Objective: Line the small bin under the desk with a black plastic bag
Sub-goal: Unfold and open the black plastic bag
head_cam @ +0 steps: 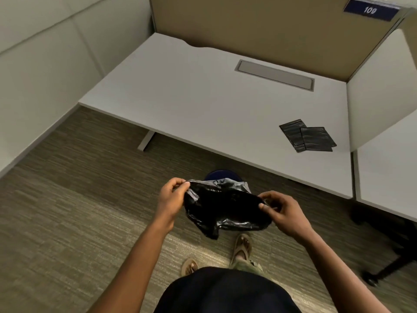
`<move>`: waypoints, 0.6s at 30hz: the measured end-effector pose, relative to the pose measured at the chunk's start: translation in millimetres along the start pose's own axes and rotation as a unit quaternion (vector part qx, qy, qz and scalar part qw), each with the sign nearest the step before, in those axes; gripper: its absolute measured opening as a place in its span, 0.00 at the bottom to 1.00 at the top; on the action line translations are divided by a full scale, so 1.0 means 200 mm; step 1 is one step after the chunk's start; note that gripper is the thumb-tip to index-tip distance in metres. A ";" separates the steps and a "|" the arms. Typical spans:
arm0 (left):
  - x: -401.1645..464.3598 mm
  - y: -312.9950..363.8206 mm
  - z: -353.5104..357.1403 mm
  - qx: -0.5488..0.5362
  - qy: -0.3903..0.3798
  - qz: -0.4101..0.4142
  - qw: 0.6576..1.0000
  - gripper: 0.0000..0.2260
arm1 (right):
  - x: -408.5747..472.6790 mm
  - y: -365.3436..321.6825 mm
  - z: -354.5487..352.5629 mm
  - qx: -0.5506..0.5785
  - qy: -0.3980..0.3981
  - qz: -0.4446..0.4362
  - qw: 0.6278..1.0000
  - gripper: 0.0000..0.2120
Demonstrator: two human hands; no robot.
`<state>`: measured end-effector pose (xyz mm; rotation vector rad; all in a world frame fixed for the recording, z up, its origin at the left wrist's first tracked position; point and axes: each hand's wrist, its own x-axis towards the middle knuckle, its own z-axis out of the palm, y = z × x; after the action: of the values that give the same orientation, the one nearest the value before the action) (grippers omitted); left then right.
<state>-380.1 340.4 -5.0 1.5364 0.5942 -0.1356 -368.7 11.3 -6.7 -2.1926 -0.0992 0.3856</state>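
Observation:
A crumpled black plastic bag (225, 206) is stretched between my two hands above the carpet. My left hand (172, 195) pinches its left edge and my right hand (282, 211) pinches its right edge. The bag's mouth looks partly spread. Just beyond the bag, at the desk's front edge, the dark blue rim of the small bin (222, 173) peeks out; most of it is hidden by the bag and the desk.
The white desk (203, 98) carries two folded black bags (308, 137) near its right side and a grey cable flap (274, 74). A black chair base (383, 256) stands at the right. Partition walls enclose the desk. My sandalled feet (241, 247) are on the carpet.

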 end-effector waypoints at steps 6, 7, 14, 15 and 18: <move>-0.08 0.02 0.31 0.224 -0.059 0.242 0.942 0.02 | 0.07 -0.17 -0.04 -0.164 -0.057 -0.046 0.984 0.46; -0.08 0.02 0.36 0.237 -0.089 0.264 0.931 0.04 | 0.09 -0.21 0.00 -0.163 -0.080 -0.072 0.981 0.48; 0.09 0.03 0.37 0.374 -0.078 0.177 0.907 0.39 | 0.30 -0.23 0.10 -0.117 -0.003 -0.028 0.993 0.15; 0.11 0.01 0.33 0.430 -0.080 0.146 0.887 0.39 | 0.31 -0.22 0.08 -0.085 0.020 -0.011 0.996 0.16; 0.14 -0.04 0.26 0.519 -0.045 0.093 0.848 0.20 | 0.37 -0.18 0.03 -0.045 0.032 0.042 0.998 0.17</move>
<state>-345.6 297.8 -27.9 2.6138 0.2710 -0.4285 -298.8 52.4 0.1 -2.3014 0.0113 0.3639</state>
